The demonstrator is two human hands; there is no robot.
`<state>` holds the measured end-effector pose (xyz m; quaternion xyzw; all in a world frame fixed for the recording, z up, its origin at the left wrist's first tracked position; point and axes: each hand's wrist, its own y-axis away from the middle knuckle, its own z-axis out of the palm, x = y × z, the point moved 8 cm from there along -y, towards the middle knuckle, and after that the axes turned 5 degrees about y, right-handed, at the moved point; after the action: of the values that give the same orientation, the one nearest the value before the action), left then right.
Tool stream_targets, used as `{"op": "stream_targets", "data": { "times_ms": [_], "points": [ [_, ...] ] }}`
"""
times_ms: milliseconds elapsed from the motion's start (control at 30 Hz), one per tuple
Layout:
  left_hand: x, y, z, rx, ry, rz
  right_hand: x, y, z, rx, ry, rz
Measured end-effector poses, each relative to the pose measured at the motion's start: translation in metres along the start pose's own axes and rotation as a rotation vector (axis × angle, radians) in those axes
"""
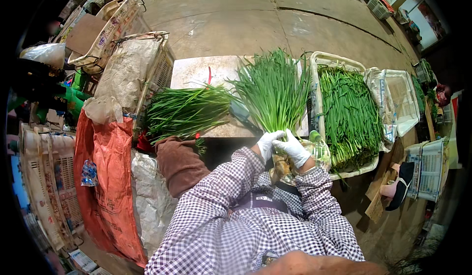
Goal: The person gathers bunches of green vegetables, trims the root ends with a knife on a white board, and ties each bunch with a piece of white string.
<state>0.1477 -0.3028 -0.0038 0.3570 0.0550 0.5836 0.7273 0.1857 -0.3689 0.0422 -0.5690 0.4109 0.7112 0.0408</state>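
Green bundle [276, 90] in 2-handed grip, left hand [269, 145] beside right hand [294, 150], between leafy pile [187, 108] and filled crate [318, 98]

I grip a thick bunch of long green leaves [275, 90] by its paler stem ends [277, 125], the blades (narrow, grass-like) fanning out loosely away from me.

A pale, stained tabletop [189, 70] carries a loose heap of long green leaves [189, 107] and a thin red strip [210, 74].

The left hand [269, 145] and right hand [293, 150] partly hide the green bunch [275, 93].
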Motion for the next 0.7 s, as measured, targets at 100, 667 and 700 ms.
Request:
{"op": "stream_targets", "data": {
  "times_ms": [100, 667, 700],
  "points": [
    [0.003, 0.001, -0.007, 0.082, -0.113, -0.025, -0.017, 0.011, 0.006, 0.034, 0.083, 0.060],
    [0.098, 0.057, 0.124, -0.262, 0.307, 0.061, -0.144, 0.111, -0.002, 0.656, 1.055, -0.450],
    [0.104, 0.071, 0.133, -0.263, 0.264, 0.116, -0.142, 0.112, -0.005, 0.667, 1.092, -0.429]
  ]
}}
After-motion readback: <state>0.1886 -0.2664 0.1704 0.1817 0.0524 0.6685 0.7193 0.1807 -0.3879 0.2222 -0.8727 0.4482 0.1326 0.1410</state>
